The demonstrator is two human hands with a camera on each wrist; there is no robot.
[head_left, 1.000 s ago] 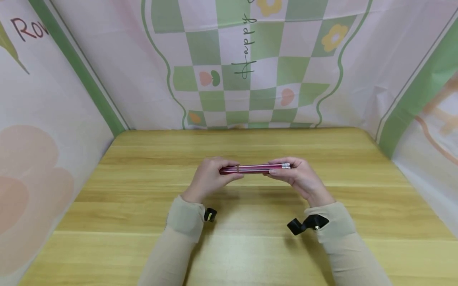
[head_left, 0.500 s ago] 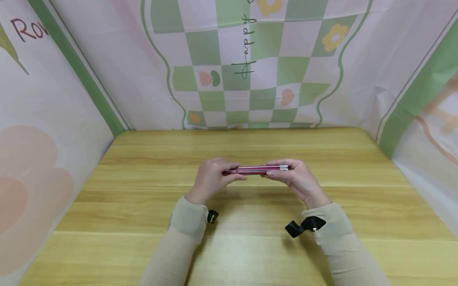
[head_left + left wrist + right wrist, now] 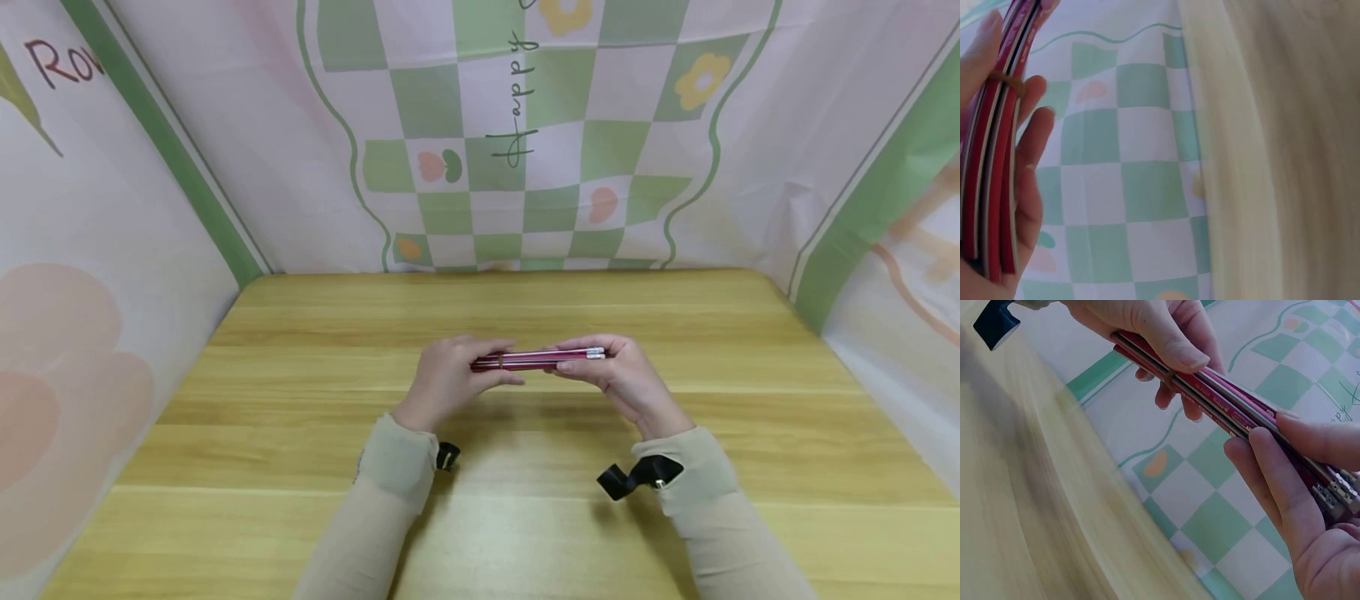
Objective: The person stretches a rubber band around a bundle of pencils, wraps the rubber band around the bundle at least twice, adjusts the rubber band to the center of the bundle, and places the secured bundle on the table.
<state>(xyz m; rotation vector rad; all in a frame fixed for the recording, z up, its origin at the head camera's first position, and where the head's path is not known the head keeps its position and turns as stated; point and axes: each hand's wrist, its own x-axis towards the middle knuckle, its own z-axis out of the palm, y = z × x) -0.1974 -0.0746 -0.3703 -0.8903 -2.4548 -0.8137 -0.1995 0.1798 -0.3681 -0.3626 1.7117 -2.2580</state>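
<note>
A bundle of red-and-dark striped pencils (image 3: 531, 359) is held level above the table, bound by a brown rubber band (image 3: 1009, 81) near one end. My left hand (image 3: 444, 379) grips the banded end, thumb on the near side and fingers on the far side. At the other end, my right hand (image 3: 626, 379) pinches the bundle between thumb and fingers. Metal ferrules with pale erasers (image 3: 596, 352) stick out there. The right wrist view has the left thumb (image 3: 1179, 353) lying along the pencils close to the band. The left palm hides the tips in the head view.
A wooden table (image 3: 525, 517) lies under both hands. Printed cloth walls (image 3: 495, 200) with green checks stand at its back and sides. Black straps (image 3: 637, 477) hang from the wrists over the tabletop.
My left hand has shifted slightly right and toward me. The right hand has moved a little left, and the bundle sits slightly lower in the head view. Both hands keep their hold.
</note>
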